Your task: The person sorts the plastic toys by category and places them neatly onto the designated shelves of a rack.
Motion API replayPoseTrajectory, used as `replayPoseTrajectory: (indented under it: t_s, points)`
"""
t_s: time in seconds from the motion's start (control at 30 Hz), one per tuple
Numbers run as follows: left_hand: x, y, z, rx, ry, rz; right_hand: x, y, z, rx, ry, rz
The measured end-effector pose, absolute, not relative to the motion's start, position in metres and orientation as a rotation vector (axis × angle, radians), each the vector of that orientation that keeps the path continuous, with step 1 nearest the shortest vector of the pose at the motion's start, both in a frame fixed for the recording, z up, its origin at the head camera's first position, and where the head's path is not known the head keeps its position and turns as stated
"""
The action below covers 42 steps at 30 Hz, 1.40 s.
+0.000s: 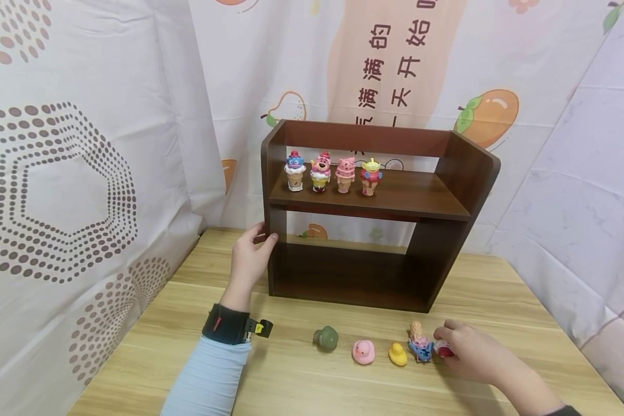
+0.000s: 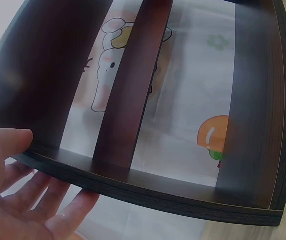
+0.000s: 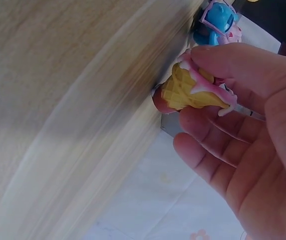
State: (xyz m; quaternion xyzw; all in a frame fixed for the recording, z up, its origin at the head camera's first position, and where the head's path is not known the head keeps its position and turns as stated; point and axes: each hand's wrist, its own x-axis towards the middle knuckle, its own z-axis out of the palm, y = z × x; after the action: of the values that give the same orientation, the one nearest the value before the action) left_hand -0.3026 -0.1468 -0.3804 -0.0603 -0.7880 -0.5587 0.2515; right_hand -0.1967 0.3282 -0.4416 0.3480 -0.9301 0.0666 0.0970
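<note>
The right hand [image 1: 470, 351] is narrowly pinching an ice-cream-cone figurine [image 3: 190, 91], its cone pointing outward from the fingers; the left hand [image 1: 251, 257] is gripping the shelf [image 1: 374, 211].

Bright, diffuse light fills the head view, its source out of frame; the shelf [image 1: 405, 193] darkens in its lower compartment, and a soft shadow lies beneath the right hand [image 1: 470, 352] at lower right; the left wrist view is dimmer, straight edges bowing; the right wrist view softens the tabletop [image 3: 47, 75] at left.
</note>
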Motion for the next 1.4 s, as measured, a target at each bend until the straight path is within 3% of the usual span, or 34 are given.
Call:
replayPoseTrajectory:
  t_s: [1.4]
  points:
    - [-0.3021, -0.1471, -0.3804, -0.153, -2.161, -1.543, -0.1997, 0.3289, -0.4389, 1.070, -2.557, 0.315]
